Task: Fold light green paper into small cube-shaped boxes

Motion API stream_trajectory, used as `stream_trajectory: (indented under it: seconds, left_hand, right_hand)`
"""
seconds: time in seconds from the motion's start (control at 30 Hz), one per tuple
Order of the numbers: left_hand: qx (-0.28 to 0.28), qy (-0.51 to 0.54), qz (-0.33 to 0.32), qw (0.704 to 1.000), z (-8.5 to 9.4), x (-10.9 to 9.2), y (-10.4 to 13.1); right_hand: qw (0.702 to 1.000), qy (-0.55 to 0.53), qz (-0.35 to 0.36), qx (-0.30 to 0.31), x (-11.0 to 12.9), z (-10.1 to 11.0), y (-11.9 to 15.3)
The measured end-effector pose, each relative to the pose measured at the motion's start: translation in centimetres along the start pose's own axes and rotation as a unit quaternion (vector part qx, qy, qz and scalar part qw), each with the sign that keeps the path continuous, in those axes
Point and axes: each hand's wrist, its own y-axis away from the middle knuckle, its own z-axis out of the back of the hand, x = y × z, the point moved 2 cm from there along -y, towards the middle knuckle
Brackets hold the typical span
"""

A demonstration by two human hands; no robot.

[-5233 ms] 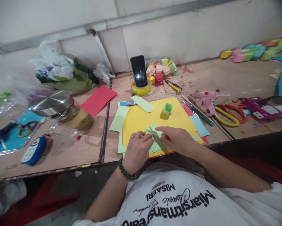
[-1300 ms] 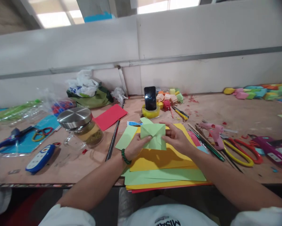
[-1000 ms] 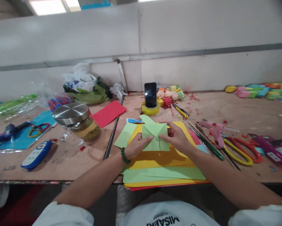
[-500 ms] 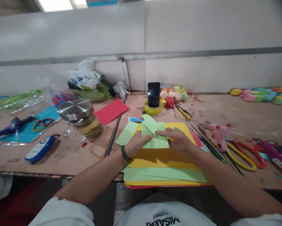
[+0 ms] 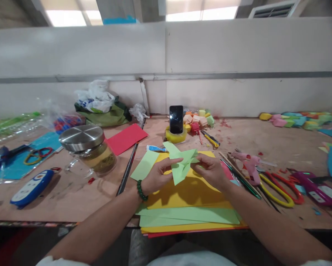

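A folded light green paper (image 5: pixel 180 164) is held up above a stack of yellow sheets (image 5: pixel 188 195) and green sheets. My left hand (image 5: pixel 161 174), with a dark green bead bracelet at the wrist, grips the paper's left side between thumb and fingers. At its right edge my right hand (image 5: pixel 210 170) pinches the same paper. Flat beside my left hand lies another light green sheet (image 5: pixel 144 164). The paper has several creases and pointed flaps. Its underside is hidden.
A lidded glass mug (image 5: pixel 99 157) and a blue-white device (image 5: pixel 32 188) stand left. Behind are a phone (image 5: pixel 176 119) on yellow tape and folded paper pieces (image 5: pixel 195 120). Scissors (image 5: pixel 277 190), a pink glue gun (image 5: pixel 250 162) and a purple one (image 5: pixel 318 188) lie right.
The green paper has been lifted and tilted, its right side now raised off the stack. My right hand has shifted to its edge. The camera view has tipped upward.
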Motion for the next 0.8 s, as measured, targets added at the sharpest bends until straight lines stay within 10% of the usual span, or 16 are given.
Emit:
stream_trajectory:
  seconds: [0.3, 0.8]
  left_hand:
    - [-0.065, -0.094, -0.036, 0.993, 0.7, -0.6, 0.0]
    - [-0.145, 0.063, 0.059, 0.986, 0.0, 0.6, -0.1]
  right_hand:
    - [0.994, -0.069, -0.040, 0.073, 0.1, -0.1, 0.2]
    - [0.988, -0.093, -0.126, -0.006, -1.3, -1.4, 0.2]
